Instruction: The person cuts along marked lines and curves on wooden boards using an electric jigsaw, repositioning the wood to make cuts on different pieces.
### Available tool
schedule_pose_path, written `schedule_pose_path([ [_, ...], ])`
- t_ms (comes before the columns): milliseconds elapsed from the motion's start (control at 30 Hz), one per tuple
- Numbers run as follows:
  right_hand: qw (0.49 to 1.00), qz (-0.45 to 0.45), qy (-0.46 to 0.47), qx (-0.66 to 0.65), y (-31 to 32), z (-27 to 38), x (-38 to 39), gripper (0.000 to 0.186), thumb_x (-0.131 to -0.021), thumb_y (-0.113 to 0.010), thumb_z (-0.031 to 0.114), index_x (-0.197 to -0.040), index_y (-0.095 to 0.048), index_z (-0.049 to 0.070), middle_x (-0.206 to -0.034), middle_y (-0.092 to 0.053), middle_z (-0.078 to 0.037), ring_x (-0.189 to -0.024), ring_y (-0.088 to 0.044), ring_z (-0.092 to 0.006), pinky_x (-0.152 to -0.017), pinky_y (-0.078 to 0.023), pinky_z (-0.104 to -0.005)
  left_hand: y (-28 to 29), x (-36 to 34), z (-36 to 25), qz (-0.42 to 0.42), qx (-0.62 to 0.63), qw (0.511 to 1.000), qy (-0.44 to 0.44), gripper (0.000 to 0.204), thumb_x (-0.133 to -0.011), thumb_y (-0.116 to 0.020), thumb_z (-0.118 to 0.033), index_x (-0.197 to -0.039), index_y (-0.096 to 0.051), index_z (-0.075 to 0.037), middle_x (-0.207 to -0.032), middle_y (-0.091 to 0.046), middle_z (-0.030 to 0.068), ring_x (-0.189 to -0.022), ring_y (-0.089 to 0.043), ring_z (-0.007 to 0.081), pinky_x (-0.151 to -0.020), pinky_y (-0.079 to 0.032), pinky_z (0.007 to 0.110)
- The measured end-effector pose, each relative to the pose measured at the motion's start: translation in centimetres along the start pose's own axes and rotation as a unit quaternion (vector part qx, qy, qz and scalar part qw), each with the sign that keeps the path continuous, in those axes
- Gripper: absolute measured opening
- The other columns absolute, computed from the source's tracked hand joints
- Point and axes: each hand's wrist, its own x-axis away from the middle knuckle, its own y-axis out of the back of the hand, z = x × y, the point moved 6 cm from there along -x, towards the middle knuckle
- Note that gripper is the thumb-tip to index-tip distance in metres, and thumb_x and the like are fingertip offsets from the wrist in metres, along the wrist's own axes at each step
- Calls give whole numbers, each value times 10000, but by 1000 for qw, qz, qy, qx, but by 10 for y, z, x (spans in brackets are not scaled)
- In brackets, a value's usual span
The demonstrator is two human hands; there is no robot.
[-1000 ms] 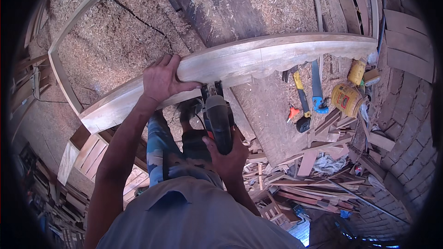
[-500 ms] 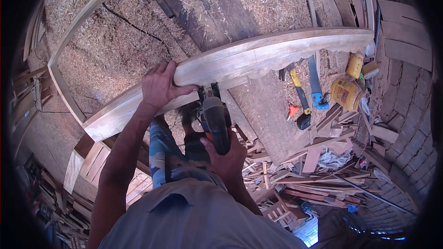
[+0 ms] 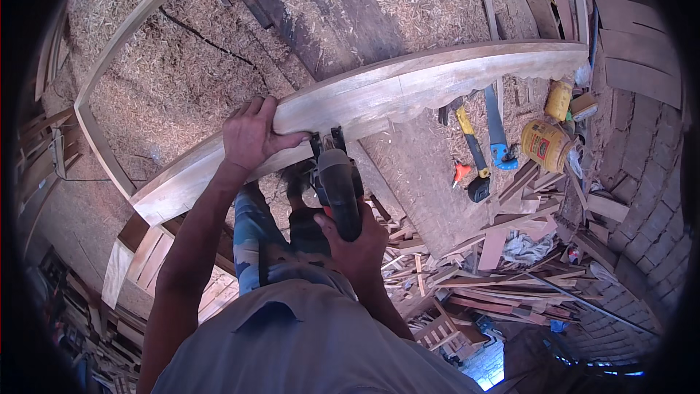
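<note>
A long, pale wooden board [image 3: 408, 90] with a curved top edge stretches across the middle, its near lower edge cut wavy on the right part. My left hand [image 3: 251, 135] is closed over it left of centre, fingers over the far edge and thumb pointing right along the face. In my right hand [image 3: 362, 252] is a dark jigsaw [image 3: 340, 186], gripped by its rear. The jigsaw's front shoe meets the board's near edge, just right of my left thumb. Its blade is hidden from view.
Right of the jigsaw lie a handsaw with a blue handle [image 3: 500, 149], a yellow-and-black hammer [image 3: 472, 147] and a yellow container [image 3: 545, 146]. Wood offcuts [image 3: 503, 299] pile at lower right. A curved wooden frame piece [image 3: 117, 55] and a black cord [image 3: 211, 42] lie at upper left.
The view has shifted very slightly. Both hands keep their holds, and the jigsaw stays at nearly the same spot on the board's edge.
</note>
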Motion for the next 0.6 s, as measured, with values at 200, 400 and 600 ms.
schedule_pose_path([
  [200,1000,-9,17,-12,-1,-2,0,513,-826,-949,282,-1176,-714,-10,-937,-801,-159,-857,-808,-290,-781,-610,-402,-2,0,-1,-5,-5,1000,4,800,-725,-743,-844,-950,-657,-82,-877,-656,89,-825,-743,294,-679,-594,419],
  [400,999,-20,29,13,-2,0,-1,508,-830,-944,307,-1164,-717,-2,-925,-800,-156,-838,-805,-283,-767,-610,-401,-7,2,2,-3,-10,1000,13,781,-724,-770,-818,-982,-659,-90,-890,-653,85,-821,-734,301,-696,-593,431],
  [600,1000,-17,24,0,-6,-6,-3,515,-826,-946,331,-1136,-708,-6,-906,-792,-160,-800,-800,-317,-742,-608,-411,-7,2,2,-8,-5,1000,12,761,-729,-793,-791,-1000,-654,-93,-894,-645,75,-821,-724,301,-695,-591,438],
])
